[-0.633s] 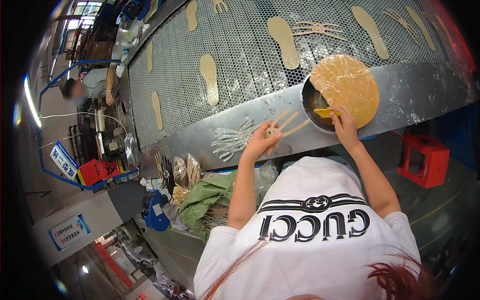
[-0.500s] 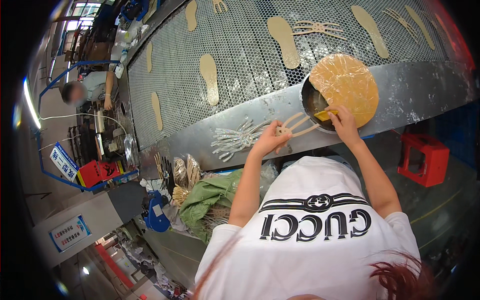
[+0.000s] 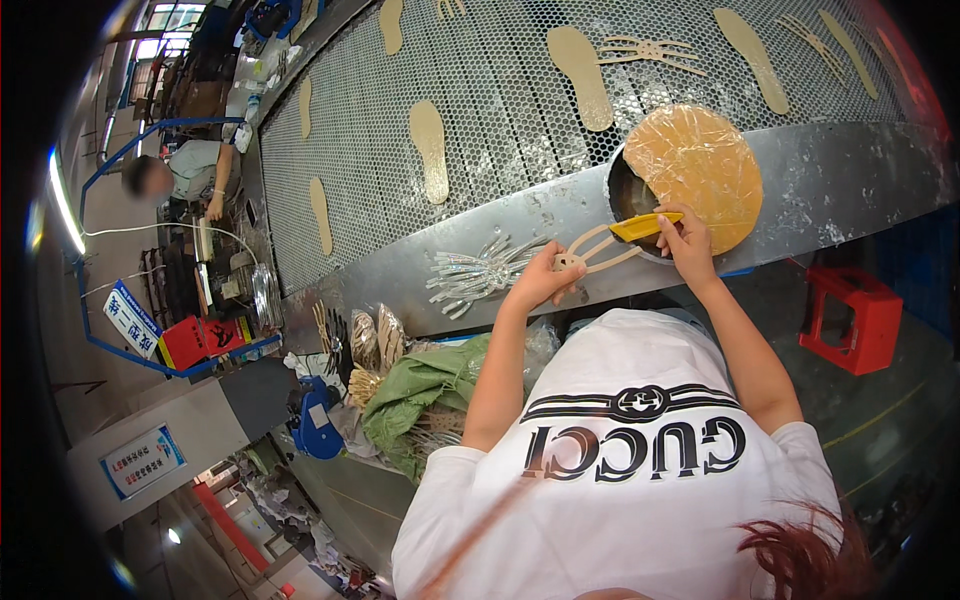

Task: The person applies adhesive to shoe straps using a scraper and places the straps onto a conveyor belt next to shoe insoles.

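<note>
Strap piece (image 3: 568,261) pinched in the left hand (image 3: 541,281), just left of the pot (image 3: 628,190).
The right hand (image 3: 690,248) grips a yellow tool (image 3: 648,226) at the pot's near-left edge; silver straps (image 3: 478,276) lie farther left.

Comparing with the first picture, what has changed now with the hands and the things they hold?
The left hand moved the beige strap piece slightly right, toward the pot. The right hand brought the yellow tool left, to the pot's edge by the strap ends. Nothing was let go. The silver strips and wrapped cover stayed in place.
</note>
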`<state>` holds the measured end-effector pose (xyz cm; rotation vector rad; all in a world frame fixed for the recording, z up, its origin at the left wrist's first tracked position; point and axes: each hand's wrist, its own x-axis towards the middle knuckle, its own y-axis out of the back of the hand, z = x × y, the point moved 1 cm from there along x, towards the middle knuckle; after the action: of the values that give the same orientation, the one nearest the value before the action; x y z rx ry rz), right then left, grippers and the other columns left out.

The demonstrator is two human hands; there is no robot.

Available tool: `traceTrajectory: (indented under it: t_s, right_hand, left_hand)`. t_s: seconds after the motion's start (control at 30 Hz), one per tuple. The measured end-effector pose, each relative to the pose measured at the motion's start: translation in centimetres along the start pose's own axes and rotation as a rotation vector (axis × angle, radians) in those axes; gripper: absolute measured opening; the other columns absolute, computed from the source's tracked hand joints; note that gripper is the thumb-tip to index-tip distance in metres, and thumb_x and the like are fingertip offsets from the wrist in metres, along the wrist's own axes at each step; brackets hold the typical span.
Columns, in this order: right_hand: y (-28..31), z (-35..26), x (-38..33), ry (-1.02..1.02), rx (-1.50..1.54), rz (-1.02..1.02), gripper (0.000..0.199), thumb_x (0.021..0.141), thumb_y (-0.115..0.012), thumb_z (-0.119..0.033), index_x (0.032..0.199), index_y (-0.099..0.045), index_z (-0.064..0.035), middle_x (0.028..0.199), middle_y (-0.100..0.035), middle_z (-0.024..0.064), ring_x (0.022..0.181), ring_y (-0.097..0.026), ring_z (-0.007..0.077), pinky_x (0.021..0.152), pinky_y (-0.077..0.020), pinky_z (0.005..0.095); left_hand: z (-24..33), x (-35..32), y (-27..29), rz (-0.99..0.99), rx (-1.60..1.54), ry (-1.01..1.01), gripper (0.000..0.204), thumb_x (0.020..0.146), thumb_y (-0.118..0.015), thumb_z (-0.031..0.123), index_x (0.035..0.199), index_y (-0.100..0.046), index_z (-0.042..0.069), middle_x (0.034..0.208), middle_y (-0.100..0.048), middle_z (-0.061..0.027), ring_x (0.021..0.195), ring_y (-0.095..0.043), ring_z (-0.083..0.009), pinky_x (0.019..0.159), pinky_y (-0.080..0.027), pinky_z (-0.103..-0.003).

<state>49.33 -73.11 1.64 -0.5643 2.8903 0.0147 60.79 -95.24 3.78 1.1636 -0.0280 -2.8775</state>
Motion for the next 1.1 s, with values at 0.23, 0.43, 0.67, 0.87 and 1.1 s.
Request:
traceTrajectory:
  t_s: [0.23, 0.43, 0.67, 0.87, 1.1]
  right_hand:
    - [-0.7, -0.2, -0.6, 0.028, 0.03, 0.047, 0.014, 0.087, -0.052, -0.01, 0.098, -0.056, -0.003, 0.062, -0.051, 0.0007, 0.051, -0.047, 0.0042, 0.045, -0.0382, 0.0171]
    - [-0.9, -0.5, 0.0, 0.274, -0.349, 0.028, 0.013, 0.087, -0.052, -0.01, 0.095, -0.056, -0.0013, 0.076, -0.052, 0.0035, 0.055, -0.048, 0.0055, 0.047, -0.0384, 0.0181]
    - [-2.8, -1.6, -0.5, 0.104, -0.032, -0.009, 0.014, 0.089, -0.05, -0.01, 0.1, -0.055, -0.0034, 0.068, -0.05, -0.0001, 0.055, -0.047, 0.0036, 0.047, -0.0386, 0.0163]
    - [-3.2, 0.5, -0.6, 0.056, -0.065, 0.034, 0.014, 0.087, -0.052, -0.01, 0.098, -0.055, -0.0015, 0.062, -0.051, 0.0018, 0.052, -0.048, 0.005, 0.045, -0.039, 0.0183]
    - [-3.8, 0.5, -0.9, 0.05, -0.051, 0.04, 0.015, 0.088, -0.052, -0.011, 0.099, -0.055, -0.0014, 0.061, -0.051, 0.0017, 0.053, -0.049, 0.0049, 0.046, -0.0397, 0.0181]
  left_hand:
    - [-0.5, -1.4, 1.6, -0.04, -0.069, -0.012, 0.032, 0.077, -0.067, 0.016, 0.094, -0.043, 0.003, 0.061, -0.053, -0.005, 0.041, -0.044, -0.0083, 0.034, -0.031, -0.02]
    - [1.0, 0.0, 0.2, -0.058, 0.197, 0.002, 0.035, 0.077, -0.067, 0.021, 0.095, -0.044, 0.001, 0.061, -0.055, -0.006, 0.039, -0.044, -0.0086, 0.034, -0.032, -0.022]
    - [0.8, 0.7, 0.4, -0.055, 0.191, 0.041, 0.036, 0.075, -0.067, 0.021, 0.095, -0.046, 0.0, 0.06, -0.055, -0.0062, 0.039, -0.045, -0.0096, 0.034, -0.035, -0.024]
    - [-0.2, 0.5, 1.5, -0.079, 0.204, 0.058, 0.031, 0.077, -0.066, 0.02, 0.093, -0.047, 0.001, 0.061, -0.055, -0.0058, 0.039, -0.045, -0.0091, 0.035, -0.035, -0.023]
    - [-0.2, -1.4, 4.0, -0.2, 0.184, 0.096, 0.022, 0.083, -0.059, 0.016, 0.096, -0.046, 0.004, 0.069, -0.057, -0.0057, 0.043, -0.049, -0.0101, 0.041, -0.04, -0.023]
